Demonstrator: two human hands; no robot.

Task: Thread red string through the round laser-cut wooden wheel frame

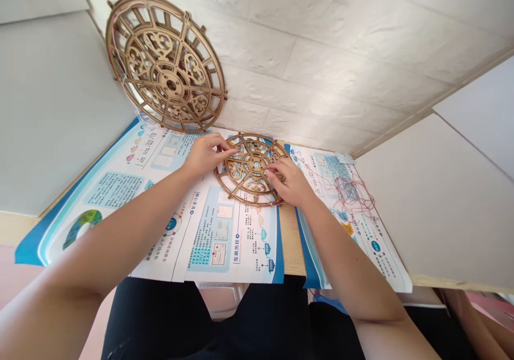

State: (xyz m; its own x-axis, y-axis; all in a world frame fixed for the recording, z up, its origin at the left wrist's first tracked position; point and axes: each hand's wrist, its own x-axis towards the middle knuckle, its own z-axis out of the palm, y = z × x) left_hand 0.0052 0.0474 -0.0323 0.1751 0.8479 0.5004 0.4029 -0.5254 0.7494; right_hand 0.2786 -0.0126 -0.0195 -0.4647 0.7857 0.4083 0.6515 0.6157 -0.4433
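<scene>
Small wheel (251, 162), head view: lies centre frame on printed posters (160, 202).
Left hand (203, 154): at its ten o'clock, thumb and fingertip pinched close; whether anything is between cannot be told.
Right hand (293, 180): at its four o'clock, fingers curled over the rim, grip unclear.
Large wheel (179, 88): leans against white wall (321, 70), ten o'clock.
Red wire (354, 198): tangled, three o'clock.
White panels (437, 199): flank both sides.

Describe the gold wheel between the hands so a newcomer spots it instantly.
Start at the white wall and come down to the printed sheets below it. Close to the wall, between the left hand and right hand, is the gold openwork wheel. It lies on the sheets, whereas its lookalike stands against the wall.
</scene>
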